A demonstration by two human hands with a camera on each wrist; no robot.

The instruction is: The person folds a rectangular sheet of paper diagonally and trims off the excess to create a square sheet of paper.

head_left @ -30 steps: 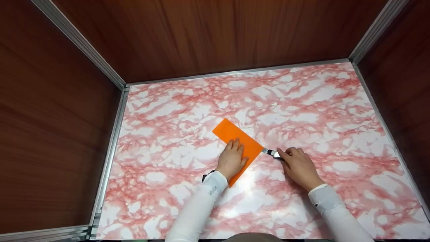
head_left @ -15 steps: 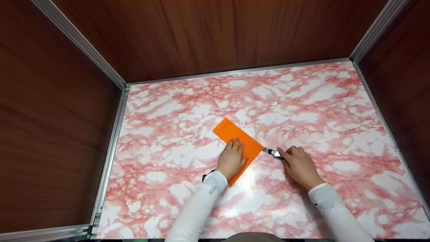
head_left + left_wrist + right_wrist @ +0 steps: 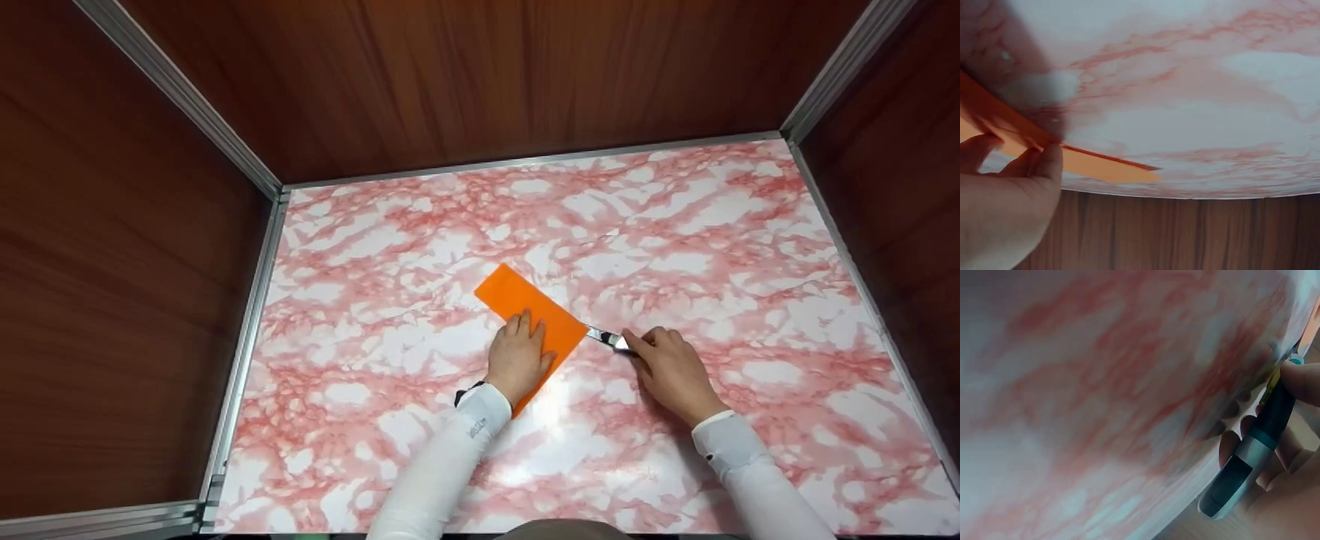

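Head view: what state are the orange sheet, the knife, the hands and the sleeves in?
Orange sheet: apparently folded; whether cut, unclear.
Knife: blade out, tip at the sheet's corner.
Left hand: resting on the sheet.
Right hand: gripping the knife.
White sleeves: down to the wrists.

Orange sheet (image 3: 553,321) partly hidden

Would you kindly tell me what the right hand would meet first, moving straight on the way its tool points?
Most likely the orange sheet: the tool in the right hand points at its corner, though whether the tip lies over or under it is unclear.
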